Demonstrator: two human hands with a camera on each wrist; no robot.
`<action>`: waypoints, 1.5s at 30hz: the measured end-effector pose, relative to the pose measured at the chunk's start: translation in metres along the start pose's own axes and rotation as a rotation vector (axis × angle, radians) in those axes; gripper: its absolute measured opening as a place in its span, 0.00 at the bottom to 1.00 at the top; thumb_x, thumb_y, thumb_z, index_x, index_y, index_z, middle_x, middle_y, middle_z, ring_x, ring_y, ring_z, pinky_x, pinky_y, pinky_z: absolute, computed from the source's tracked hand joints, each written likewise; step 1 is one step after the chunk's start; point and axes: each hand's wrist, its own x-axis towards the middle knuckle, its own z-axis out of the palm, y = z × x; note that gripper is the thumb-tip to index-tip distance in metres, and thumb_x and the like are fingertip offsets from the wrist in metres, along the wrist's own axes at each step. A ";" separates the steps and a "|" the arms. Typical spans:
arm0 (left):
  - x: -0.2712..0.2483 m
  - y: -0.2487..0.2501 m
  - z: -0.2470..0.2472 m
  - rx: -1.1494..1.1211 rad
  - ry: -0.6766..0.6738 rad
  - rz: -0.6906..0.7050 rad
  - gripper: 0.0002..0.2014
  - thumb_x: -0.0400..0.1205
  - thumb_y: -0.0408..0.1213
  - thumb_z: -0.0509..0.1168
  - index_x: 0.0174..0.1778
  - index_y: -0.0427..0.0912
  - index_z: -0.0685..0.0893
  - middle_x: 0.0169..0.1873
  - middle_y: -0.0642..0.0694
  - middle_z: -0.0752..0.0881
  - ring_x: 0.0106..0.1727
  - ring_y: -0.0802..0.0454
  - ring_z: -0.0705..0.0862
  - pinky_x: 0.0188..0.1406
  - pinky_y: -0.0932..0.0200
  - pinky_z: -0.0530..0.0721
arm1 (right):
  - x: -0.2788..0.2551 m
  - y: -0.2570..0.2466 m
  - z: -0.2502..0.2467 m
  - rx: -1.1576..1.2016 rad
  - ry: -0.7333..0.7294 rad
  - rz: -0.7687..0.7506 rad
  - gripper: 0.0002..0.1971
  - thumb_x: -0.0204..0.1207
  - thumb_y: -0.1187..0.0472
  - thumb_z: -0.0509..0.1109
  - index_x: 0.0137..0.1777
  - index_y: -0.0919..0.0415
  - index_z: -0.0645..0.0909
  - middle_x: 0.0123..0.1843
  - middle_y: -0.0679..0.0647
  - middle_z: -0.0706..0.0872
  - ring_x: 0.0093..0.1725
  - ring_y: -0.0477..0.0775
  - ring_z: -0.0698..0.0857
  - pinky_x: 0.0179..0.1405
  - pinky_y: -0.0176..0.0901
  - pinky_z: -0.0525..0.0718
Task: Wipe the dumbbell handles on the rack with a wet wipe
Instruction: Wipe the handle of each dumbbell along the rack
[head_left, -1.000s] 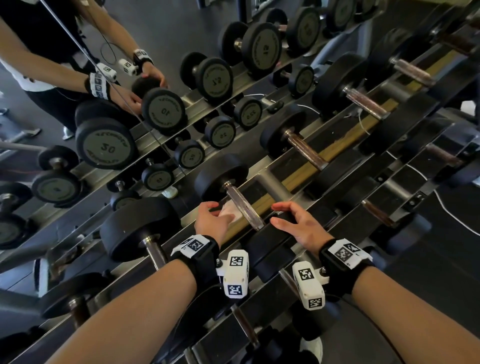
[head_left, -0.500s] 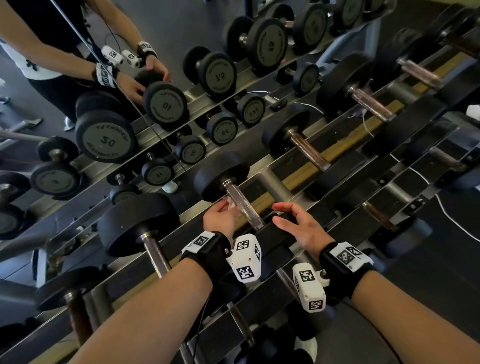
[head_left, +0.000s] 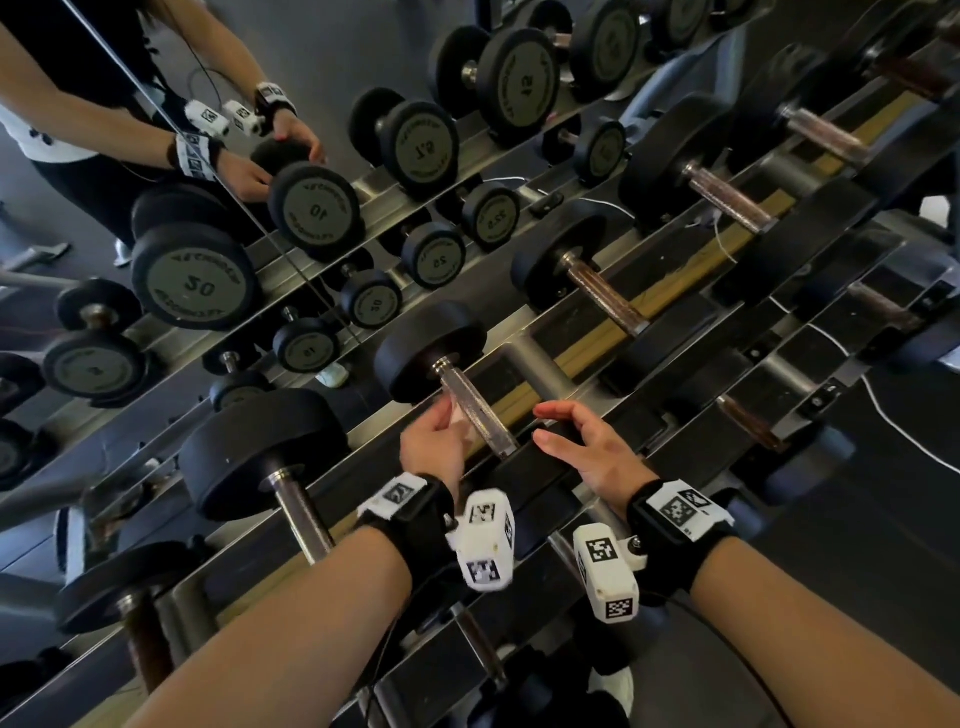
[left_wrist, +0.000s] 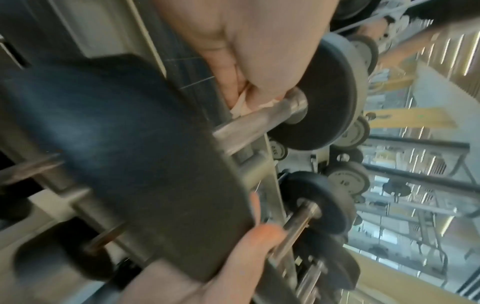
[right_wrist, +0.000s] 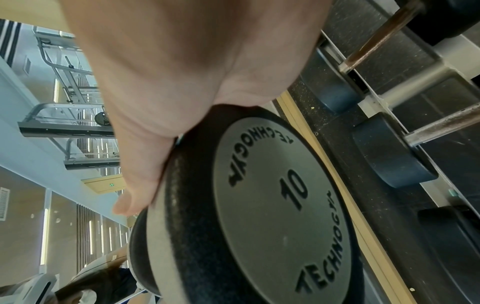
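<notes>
A black 10 kg dumbbell lies on the rack, its metal handle (head_left: 475, 408) running toward me between two round heads. My left hand (head_left: 439, 441) holds a white wet wipe (head_left: 460, 418) against the left side of that handle; the wipe (left_wrist: 242, 105) shows bunched under my fingers at the handle (left_wrist: 259, 119) in the left wrist view. My right hand (head_left: 582, 441) rests on the near head (head_left: 540, 462) of the same dumbbell, thumb and fingers spread over its rim. The grey end face marked 10 (right_wrist: 283, 197) fills the right wrist view under my right hand (right_wrist: 145, 164).
Several more dumbbells sit along the rack: one to the left (head_left: 260, 452) and others to the right (head_left: 561, 260). A mirror behind the rack (head_left: 197, 280) reflects weights and my arms. White cables (head_left: 904, 431) trail over the dark floor on the right.
My left hand has slid with the wipe up the handle toward the far head. My right hand stays on the near head. The view has shifted slightly.
</notes>
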 end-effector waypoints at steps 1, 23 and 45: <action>-0.009 -0.009 0.000 0.023 -0.033 -0.001 0.22 0.81 0.27 0.67 0.70 0.48 0.82 0.62 0.49 0.88 0.60 0.52 0.87 0.65 0.48 0.84 | 0.000 0.000 0.000 0.001 -0.001 -0.003 0.26 0.61 0.35 0.81 0.59 0.34 0.83 0.64 0.46 0.86 0.64 0.49 0.86 0.70 0.59 0.83; 0.002 0.011 -0.007 -0.052 -0.051 -0.051 0.28 0.79 0.17 0.63 0.77 0.36 0.73 0.62 0.43 0.87 0.58 0.51 0.86 0.55 0.61 0.85 | -0.002 -0.001 0.003 0.068 0.018 -0.010 0.22 0.68 0.47 0.78 0.63 0.43 0.82 0.61 0.51 0.86 0.58 0.49 0.89 0.58 0.45 0.88; 0.000 0.015 -0.006 0.236 -0.066 0.040 0.27 0.77 0.23 0.66 0.74 0.40 0.79 0.65 0.48 0.86 0.67 0.50 0.82 0.74 0.51 0.76 | -0.006 -0.007 0.009 0.120 0.096 0.011 0.18 0.76 0.60 0.76 0.65 0.51 0.81 0.63 0.55 0.85 0.58 0.54 0.88 0.55 0.42 0.88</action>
